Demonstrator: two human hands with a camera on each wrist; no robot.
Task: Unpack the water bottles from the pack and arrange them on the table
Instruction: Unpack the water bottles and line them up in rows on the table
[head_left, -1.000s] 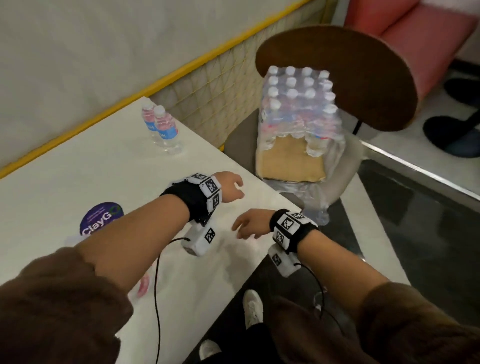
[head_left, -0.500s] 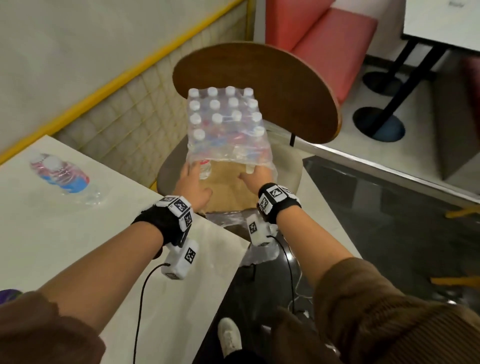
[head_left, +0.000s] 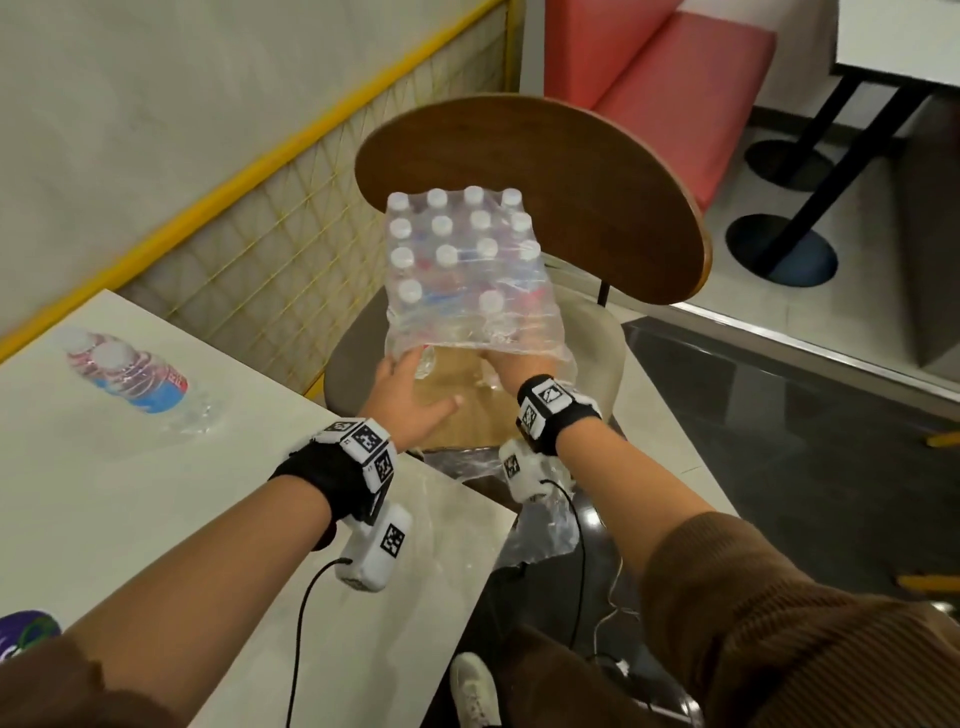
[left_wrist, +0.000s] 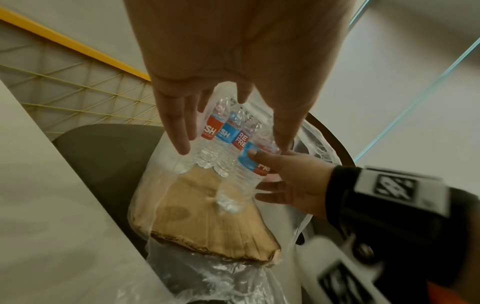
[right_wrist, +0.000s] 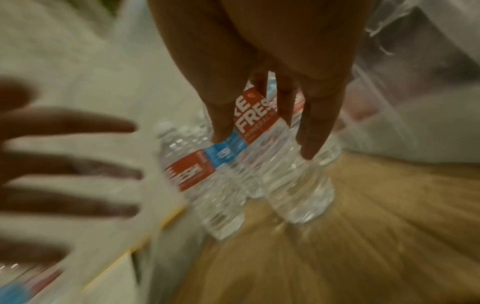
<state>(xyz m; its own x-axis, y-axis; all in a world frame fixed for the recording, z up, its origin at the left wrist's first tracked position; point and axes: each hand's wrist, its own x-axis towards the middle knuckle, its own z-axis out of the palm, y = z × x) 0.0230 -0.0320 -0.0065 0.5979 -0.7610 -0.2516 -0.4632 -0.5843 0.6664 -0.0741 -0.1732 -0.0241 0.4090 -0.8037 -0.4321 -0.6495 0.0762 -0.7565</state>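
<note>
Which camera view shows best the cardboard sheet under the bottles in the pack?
The left wrist view: the cardboard sheet lies sharp and almost whole inside the torn wrap, bottles standing at its far end. The head view shows only a strip between the hands. The right wrist view shows it close but blurred.

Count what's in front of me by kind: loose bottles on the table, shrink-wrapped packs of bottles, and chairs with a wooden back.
Loose bottles standing on the table: 2
Shrink-wrapped pack, torn open at the near end: 1
Chair with a wooden back, holding the pack: 1
Total: 4
</note>
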